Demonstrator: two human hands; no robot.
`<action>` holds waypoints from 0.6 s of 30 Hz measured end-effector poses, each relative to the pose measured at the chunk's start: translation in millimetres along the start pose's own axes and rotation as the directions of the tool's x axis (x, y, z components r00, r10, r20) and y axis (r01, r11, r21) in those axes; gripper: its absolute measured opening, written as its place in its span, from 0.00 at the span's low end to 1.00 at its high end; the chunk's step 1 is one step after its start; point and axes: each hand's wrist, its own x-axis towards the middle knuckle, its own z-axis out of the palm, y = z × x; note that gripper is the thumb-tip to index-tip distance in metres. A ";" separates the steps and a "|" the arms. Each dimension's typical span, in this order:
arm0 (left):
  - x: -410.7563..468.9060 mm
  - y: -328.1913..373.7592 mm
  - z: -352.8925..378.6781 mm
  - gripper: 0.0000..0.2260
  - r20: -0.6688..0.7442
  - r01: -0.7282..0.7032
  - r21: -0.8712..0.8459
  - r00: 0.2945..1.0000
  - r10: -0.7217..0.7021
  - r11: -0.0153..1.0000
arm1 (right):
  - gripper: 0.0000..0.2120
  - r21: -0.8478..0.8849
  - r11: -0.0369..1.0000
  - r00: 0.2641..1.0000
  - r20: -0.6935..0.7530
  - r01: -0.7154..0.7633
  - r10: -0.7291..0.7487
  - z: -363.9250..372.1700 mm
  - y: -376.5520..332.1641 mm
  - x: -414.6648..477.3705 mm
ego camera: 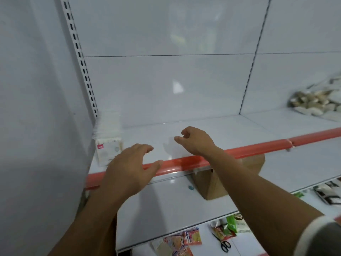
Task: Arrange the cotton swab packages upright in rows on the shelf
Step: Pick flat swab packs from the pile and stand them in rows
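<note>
Left hand (129, 163) empty, fingers loosely spread over red edge strip (239, 152). Right hand (197, 141) empty, fingers half-curled above shelf (212, 126). Cotton swab packages (108, 139) stand in row at far left. Next pack: set upright, touching row, label forward.

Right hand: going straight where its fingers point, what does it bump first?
Probably the cotton swab packages at the shelf's left end; the right hand has only bare shelf before them. Depth is unclear.
</note>
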 end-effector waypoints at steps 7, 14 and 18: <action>60.0 132.3 70.5 0.24 0.160 -0.145 -0.066 0.975 0.154 0.987 | 0.26 -0.095 0.978 0.973 -0.153 -0.186 0.170 -116.3 141.1 -10.4; 109.3 296.2 159.8 0.21 0.212 -0.211 -0.184 0.945 0.248 0.960 | 0.26 -0.079 0.937 0.911 -0.276 -0.339 0.307 -239.2 297.7 -28.9; 133.5 378.5 202.2 0.20 0.220 -0.254 -0.232 0.927 0.305 0.939 | 0.28 -0.045 0.906 0.870 -0.301 -0.422 0.390 -292.2 379.4 -41.8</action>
